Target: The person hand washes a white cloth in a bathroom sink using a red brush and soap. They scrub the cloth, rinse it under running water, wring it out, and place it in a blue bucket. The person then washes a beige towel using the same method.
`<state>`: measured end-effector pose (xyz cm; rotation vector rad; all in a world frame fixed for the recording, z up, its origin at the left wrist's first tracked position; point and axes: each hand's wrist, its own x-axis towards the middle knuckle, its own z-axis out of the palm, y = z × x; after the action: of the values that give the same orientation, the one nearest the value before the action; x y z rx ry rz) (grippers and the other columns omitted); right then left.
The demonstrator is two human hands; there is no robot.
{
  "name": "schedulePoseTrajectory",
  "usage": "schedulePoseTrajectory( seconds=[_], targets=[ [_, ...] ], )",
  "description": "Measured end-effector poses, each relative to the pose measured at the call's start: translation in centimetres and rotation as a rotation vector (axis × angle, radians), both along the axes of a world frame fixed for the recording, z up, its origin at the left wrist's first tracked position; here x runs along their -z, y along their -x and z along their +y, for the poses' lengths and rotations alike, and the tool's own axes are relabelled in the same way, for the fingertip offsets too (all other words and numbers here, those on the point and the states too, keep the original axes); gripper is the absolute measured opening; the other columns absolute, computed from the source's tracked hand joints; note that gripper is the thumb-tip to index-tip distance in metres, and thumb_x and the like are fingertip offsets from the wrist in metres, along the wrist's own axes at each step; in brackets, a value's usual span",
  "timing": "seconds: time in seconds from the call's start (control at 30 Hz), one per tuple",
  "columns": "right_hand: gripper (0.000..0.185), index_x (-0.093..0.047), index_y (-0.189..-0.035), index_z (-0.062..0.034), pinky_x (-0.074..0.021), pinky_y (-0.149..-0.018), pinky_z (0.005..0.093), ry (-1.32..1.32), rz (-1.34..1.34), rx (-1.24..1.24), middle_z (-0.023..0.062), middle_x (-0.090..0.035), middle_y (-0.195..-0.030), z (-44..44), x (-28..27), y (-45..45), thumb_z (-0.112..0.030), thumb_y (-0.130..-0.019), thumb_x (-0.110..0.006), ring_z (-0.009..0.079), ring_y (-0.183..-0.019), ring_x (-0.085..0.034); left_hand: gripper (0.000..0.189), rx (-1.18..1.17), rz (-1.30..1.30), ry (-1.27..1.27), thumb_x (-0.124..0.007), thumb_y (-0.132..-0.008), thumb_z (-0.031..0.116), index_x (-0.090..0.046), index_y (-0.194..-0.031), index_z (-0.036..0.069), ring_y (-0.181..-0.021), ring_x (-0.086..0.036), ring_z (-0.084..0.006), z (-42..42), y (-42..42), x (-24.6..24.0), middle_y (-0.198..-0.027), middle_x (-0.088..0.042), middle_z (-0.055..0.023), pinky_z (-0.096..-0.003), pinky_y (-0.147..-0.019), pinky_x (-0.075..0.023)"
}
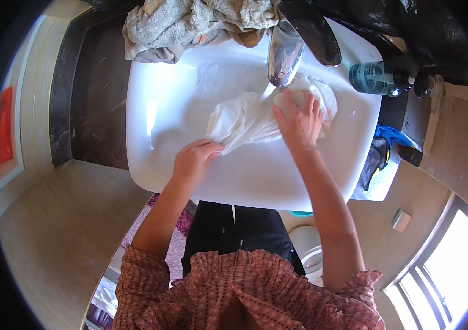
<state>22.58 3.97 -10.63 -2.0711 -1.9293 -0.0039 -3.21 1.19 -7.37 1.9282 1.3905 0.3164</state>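
Note:
A wet white cloth (254,117) lies stretched across a white washbasin (155,165). My left hand (197,159) pinches its lower left end between thumb and fingers. Spread over a pale, rounded object that looks like a bar of soap (285,100), my right hand (302,121) rests on the cloth's right part. The palm side of that hand is hidden. Water runs from the metal faucet (285,57) onto the cloth just left of my right hand.
Grey towels (192,29) are heaped on the basin's back left rim. A teal pump bottle (372,77) is at the back right. Beyond the right rim are a black item (374,161) and blue netting (395,134). A toilet (310,251) stands below right.

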Motion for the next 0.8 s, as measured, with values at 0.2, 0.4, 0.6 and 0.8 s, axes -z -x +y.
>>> schedulePoseTrajectory(
  seconds=[0.2, 0.4, 0.6, 0.8],
  targets=[
    [0.045, -0.069, -0.111, -0.0189, -0.0495, -0.081, 0.0432, 0.018, 0.377, -0.317, 0.0137, -0.059, -0.103, -2.7, 0.2, 7.4, -0.032, -0.069, -0.078, 0.0317, -0.094, -0.056, 0.012, 0.025, 0.027, -0.037, -0.065, -0.083, 0.002, -0.067, -0.094, 0.005, -0.080, -0.064, -0.0328, 0.7, -0.1, 0.0, -0.090, -0.068, -0.0126, -0.0391, -0.068, -0.0511],
    [0.042, -0.066, -0.110, -0.0110, -0.0470, -0.081, 0.0448, -0.063, 0.127, -0.108, 0.0115, -0.060, -0.101, -0.2, 0.1, 0.6, -0.029, -0.074, -0.077, 0.0333, -0.097, -0.053, 0.013, -0.104, -0.127, 0.062, -0.064, -0.085, 0.001, -0.064, -0.098, 0.002, -0.074, -0.064, -0.0261, 0.3, 2.0, -1.3, -0.087, -0.067, -0.0121, -0.0331, -0.067, -0.0503],
    [0.041, -0.066, -0.112, -0.0125, -0.0496, -0.087, 0.0451, 0.013, 0.714, -0.362, 0.0165, -0.059, -0.113, -3.0, -0.2, 9.9, -0.030, -0.077, -0.076, 0.0368, -0.103, -0.055, 0.015, -0.553, -0.420, 0.583, -0.059, -0.092, 0.004, -0.064, -0.105, -0.003, -0.065, -0.057, -0.0094, 0.5, 1.5, -0.4, -0.080, -0.065, -0.0041, -0.0247, -0.059, -0.0474],
    [0.041, -0.065, -0.114, -0.0116, -0.0492, -0.082, 0.0465, 0.103, 0.380, -0.038, 0.0192, -0.053, -0.108, 0.3, 0.6, 5.4, -0.031, -0.079, -0.075, 0.0374, -0.099, -0.054, 0.015, -0.477, -0.278, 0.543, -0.060, -0.092, 0.005, -0.064, -0.105, -0.001, -0.059, -0.054, -0.0069, -0.2, 2.6, -2.2, -0.077, -0.065, -0.0042, -0.0228, -0.055, -0.0450]
  ],
)
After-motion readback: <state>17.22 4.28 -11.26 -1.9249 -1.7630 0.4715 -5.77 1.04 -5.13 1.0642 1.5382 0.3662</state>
